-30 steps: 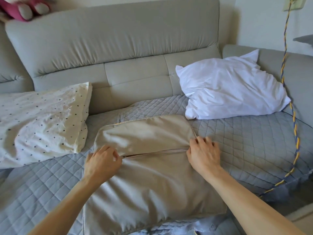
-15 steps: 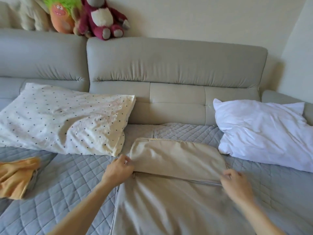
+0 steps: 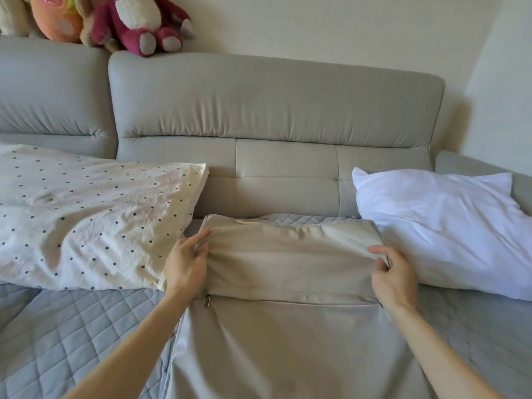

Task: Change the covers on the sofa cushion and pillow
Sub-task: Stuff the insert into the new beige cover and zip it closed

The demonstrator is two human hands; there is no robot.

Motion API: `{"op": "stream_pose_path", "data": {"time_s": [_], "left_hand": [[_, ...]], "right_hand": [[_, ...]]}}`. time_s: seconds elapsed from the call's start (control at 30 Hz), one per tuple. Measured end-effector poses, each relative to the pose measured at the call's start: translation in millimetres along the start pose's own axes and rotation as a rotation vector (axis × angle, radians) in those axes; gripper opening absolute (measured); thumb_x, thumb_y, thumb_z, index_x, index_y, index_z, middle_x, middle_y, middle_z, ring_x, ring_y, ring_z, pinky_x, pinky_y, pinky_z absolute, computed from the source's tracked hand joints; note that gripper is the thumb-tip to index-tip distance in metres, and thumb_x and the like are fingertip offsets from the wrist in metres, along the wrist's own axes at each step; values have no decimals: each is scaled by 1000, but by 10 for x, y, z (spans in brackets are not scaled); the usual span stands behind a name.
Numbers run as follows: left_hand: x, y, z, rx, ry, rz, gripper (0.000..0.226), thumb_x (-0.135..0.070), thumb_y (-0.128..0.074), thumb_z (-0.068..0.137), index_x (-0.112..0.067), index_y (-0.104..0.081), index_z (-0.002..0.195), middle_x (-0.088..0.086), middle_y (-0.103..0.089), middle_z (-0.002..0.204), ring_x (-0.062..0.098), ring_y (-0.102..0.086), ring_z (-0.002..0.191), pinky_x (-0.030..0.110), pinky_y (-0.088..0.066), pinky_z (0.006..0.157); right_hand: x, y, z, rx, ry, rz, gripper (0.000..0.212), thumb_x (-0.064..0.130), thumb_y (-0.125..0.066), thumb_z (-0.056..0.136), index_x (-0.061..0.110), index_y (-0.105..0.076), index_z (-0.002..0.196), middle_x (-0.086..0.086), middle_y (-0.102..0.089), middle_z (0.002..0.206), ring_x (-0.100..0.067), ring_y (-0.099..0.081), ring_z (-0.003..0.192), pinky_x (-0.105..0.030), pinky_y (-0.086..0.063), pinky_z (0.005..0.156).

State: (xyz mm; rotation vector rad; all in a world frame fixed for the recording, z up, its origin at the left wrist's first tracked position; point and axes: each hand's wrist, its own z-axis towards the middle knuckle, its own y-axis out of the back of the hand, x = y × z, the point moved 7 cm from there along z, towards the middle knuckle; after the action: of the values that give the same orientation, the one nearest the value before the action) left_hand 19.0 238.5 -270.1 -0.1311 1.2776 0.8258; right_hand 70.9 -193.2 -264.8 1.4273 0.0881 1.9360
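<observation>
Left hand (image 3: 187,266) and right hand (image 3: 393,276) each pinch one end of the beige cover (image 3: 290,260) flap, lying on the quilted seat (image 3: 72,326) between two pillows; uneven pull likely skews fold, or zipper pull (image 3: 207,300) snags.

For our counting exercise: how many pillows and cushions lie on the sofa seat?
3. A dotted pillow at the left, a beige cushion in the middle, gripped by the left hand and right hand, and a white pillow at the right. More may lie outside the view.
</observation>
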Motion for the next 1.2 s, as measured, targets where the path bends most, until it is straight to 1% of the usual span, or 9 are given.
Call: {"op": "stream_pose_path", "data": {"time_s": [0.13,0.27,0.37,0.47,0.57,0.73,0.93,1.07,1.2], "left_hand": [[129,-305,383,117,-72,291,37,-37,-48,100,-36,-56,136,-6,-58,121,17,-55,111,32,-43,91],[513,-688,206,609,105,805,65,-66,-37,94,-37,-29,151,7,-19,159,34,-22,144,48,-24,116],[280,-661,-167,490,-114,766,61,-69,-41,91,-41,-36,145,0,-17,160,28,-16,146,47,-20,116],[19,-594,-590,357,-500,696,40,-62,-50,89,-37,-55,121,-6,-47,135,21,-44,126,39,-39,103],[-46,-578,-1011,284,-790,669,31,-52,-46,95,-26,-63,92,-7,-57,97,21,-58,88,33,-46,73],[46,-479,-1122,290,-657,779,36,-59,-42,89,-31,-61,102,-7,-57,103,18,-59,90,36,-49,78],[-56,-487,-957,354,-548,959,52,-55,-39,84,-24,-65,116,-8,-63,121,19,-61,106,43,-46,87],[-235,-483,-861,268,-654,970,39,-37,-36,89,-28,-73,94,-13,-72,91,16,-64,86,34,-42,75],[-224,-531,-701,161,-713,1008,16,-23,-57,81,-27,-71,86,-9,-73,78,21,-60,95,38,-31,86]], "right_hand": [[-75,-259,283,110,3,-120,27,13,-51,96,16,-66,119,-7,-62,126,-26,-56,114,-30,-40,95],[-261,-491,25,520,-88,-577,59,58,-52,91,39,-38,145,-2,-7,165,-32,-14,148,-49,-23,114],[-188,-416,-384,509,107,-644,58,68,-51,86,46,-43,140,9,-9,163,-23,-6,149,-47,-17,117],[-55,-298,-739,370,418,-615,42,59,-51,84,37,-65,117,9,-46,138,-26,-43,129,-44,-40,101],[-25,-249,-1050,361,542,-514,35,45,-47,86,28,-69,106,12,-57,115,-22,-61,101,-37,-52,82],[-106,-284,-1164,521,356,-647,49,43,-43,86,38,-46,135,15,-33,154,-18,-37,136,-39,-37,105],[41,-294,-998,467,164,-696,34,46,-33,99,40,-42,132,22,-43,144,-15,-24,139,-38,-25,109],[19,-243,-853,393,238,-811,33,36,-36,99,39,-55,126,16,-55,133,-18,-33,132,-39,-30,99],[-2,-217,-715,314,261,-839,17,27,-59,89,31,-71,102,10,-71,106,-23,-49,118,-39,-39,83]]}}
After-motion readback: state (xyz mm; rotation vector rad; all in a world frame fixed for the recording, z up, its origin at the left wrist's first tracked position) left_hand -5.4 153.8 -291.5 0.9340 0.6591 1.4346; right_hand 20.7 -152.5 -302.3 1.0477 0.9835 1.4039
